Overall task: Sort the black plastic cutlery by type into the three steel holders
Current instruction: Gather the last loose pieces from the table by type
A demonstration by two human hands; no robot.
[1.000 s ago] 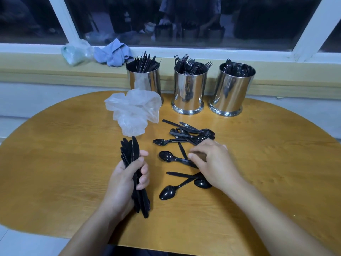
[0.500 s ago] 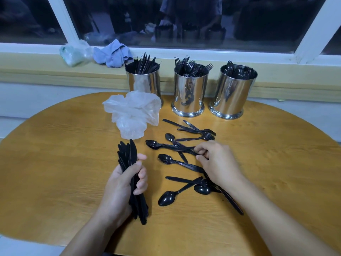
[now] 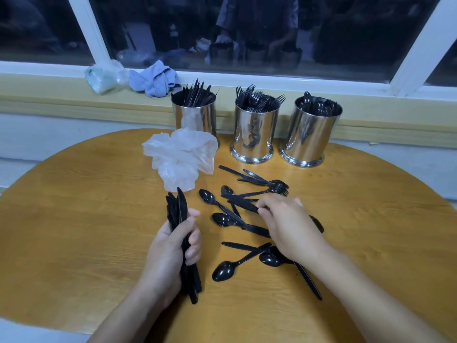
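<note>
Three steel holders stand at the table's back: the left holder [image 3: 195,120] has knives, the middle holder [image 3: 253,134] forks, the right holder [image 3: 309,134] spoons. My left hand [image 3: 170,253] grips a bundle of black knives [image 3: 176,209], blades pointing away from me. My right hand [image 3: 289,224] pinches a black knife [image 3: 241,201] by its handle, over the loose pile. Several loose spoons [image 3: 223,269] and forks [image 3: 278,186] lie between and under my hands on the round wooden table [image 3: 74,231].
A crumpled clear plastic bag [image 3: 181,157] lies in front of the left holder. On the window sill behind sit a blue cloth [image 3: 154,79] and a greenish plastic bundle [image 3: 102,76]. A dark window runs along the back.
My right hand moved up the pile and now pinches a knife handle. One knife now lies partly under my right wrist. The left hand's knife bundle has barely moved.
</note>
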